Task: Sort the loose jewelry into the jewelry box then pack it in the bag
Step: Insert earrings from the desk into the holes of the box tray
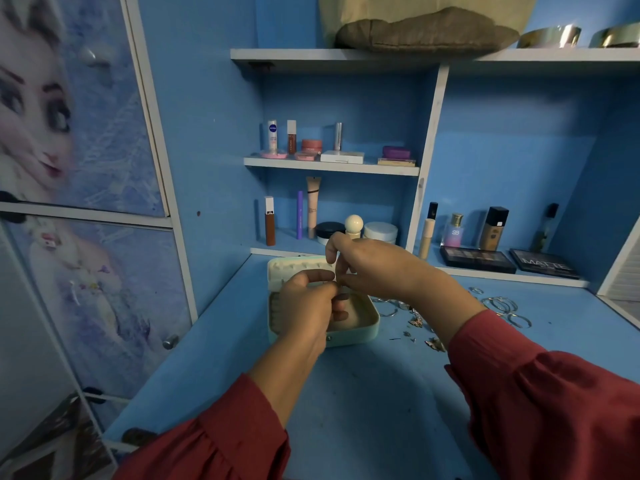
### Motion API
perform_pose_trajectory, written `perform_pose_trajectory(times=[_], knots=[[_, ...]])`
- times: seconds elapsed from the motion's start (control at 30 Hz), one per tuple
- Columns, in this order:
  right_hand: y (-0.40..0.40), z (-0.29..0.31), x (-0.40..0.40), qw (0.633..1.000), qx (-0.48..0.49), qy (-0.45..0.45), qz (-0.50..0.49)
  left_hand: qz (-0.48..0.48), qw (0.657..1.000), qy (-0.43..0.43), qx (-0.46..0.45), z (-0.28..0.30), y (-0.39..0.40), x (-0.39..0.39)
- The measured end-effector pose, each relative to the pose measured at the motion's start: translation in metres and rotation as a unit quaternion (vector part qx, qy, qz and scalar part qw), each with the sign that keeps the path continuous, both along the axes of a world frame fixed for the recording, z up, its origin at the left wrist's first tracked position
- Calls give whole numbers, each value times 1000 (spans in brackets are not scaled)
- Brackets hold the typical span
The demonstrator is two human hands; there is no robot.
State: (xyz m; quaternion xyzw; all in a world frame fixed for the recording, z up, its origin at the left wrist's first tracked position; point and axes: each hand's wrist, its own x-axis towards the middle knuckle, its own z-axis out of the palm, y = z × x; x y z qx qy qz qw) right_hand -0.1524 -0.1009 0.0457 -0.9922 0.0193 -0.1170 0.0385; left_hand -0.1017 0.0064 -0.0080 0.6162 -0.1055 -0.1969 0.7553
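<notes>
A mint-green jewelry box lies open on the blue desk, lid tipped back against the shelf edge. Both hands hover over its tray. My left hand and my right hand meet fingertip to fingertip and pinch a small thin piece of jewelry between them; the piece is too small to name. Loose silver rings and small gold pieces lie scattered on the desk right of the box. A brown fabric bag rests on the top shelf.
Cosmetics crowd the shelves behind the box: tubes, jars, a round-capped bottle, perfume, two dark palettes. Gold bangles sit on the top shelf at right. A printed cupboard door stands at left.
</notes>
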Motion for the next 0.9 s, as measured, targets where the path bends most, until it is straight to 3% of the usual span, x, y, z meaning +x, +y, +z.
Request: perform_pose_trajectory(times=[0.37, 0.7, 0.8, 0.9], knots=[[-1, -4, -2, 998, 61, 11, -14, 5, 1000, 5, -4, -3, -2, 1], [4, -11, -1, 1000, -6, -11, -5, 10, 1000, -3, -4, -3, -2, 1], [0, -11, -1, 998, 53, -12, -15, 10, 1000, -5, -4, -3, -2, 1], [-10, -13, -2, 980, 191, -25, -45, 11, 1000, -5, -2, -4, -2, 2]])
